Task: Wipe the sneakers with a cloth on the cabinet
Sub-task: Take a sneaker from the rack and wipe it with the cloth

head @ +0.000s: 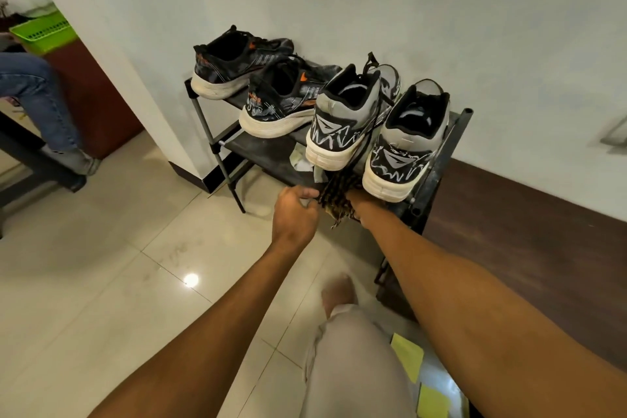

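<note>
At the cabinet's [436,166] front edge the left hand [294,212] pinches the cloth [337,195]; the right hand [360,206] lies under it, its grip hidden. A grey sneaker [403,153] sits at one o'clock, heel nearest the right hand.

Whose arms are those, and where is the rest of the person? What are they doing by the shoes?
There is no machine here, just a person. The camera sits on their head and looks forward and down, so you see what they see.

In front of them is a rack against the wall. Two pairs of sneakers stand on it with their heels toward us: a black pair on the left and a grey pair on the right.

The left hand pinches a dark patterned cloth just below the grey pair. The right hand is at the cloth too, but its fingers are hidden behind it.
</note>
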`<move>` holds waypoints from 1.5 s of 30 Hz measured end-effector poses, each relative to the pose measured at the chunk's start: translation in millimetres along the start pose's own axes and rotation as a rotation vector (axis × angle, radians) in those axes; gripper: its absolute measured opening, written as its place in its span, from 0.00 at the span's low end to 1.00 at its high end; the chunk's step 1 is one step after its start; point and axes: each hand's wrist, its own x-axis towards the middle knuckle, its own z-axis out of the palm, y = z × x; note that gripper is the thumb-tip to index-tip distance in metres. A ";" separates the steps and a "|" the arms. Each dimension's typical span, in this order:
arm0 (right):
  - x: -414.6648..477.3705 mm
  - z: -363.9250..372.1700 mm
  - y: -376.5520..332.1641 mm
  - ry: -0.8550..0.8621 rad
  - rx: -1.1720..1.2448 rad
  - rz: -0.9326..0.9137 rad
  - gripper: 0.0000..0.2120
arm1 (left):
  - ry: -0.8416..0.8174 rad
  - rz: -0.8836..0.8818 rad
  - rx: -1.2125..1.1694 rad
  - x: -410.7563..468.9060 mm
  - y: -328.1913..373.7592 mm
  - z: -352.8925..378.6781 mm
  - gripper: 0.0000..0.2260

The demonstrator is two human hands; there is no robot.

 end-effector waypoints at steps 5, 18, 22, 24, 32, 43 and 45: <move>-45.1 -7.8 -7.7 -0.028 0.181 -0.090 0.13 | 0.009 0.003 0.006 -20.7 7.8 -17.5 0.07; -169.8 -37.5 25.8 -0.338 0.336 -0.205 0.06 | -0.120 -0.238 0.021 -82.5 25.5 -53.7 0.27; -206.2 -59.8 29.2 -0.468 0.403 -0.251 0.10 | -0.240 -0.289 -0.188 -105.0 35.7 -62.0 0.17; -218.1 -69.9 26.7 -0.489 0.452 -0.271 0.13 | -0.300 -0.298 -0.378 -113.8 45.2 -67.1 0.15; -248.8 -111.7 16.5 -0.466 0.454 -0.376 0.18 | -0.304 -0.199 -0.565 -133.6 102.1 -64.0 0.07; -244.5 -169.4 35.2 -0.389 0.506 -0.390 0.25 | -0.508 -0.002 -0.475 -136.3 160.3 -32.0 0.08; -237.5 -179.5 42.2 -0.424 0.555 -0.340 0.23 | -0.509 0.048 -0.432 -133.2 167.9 -22.7 0.06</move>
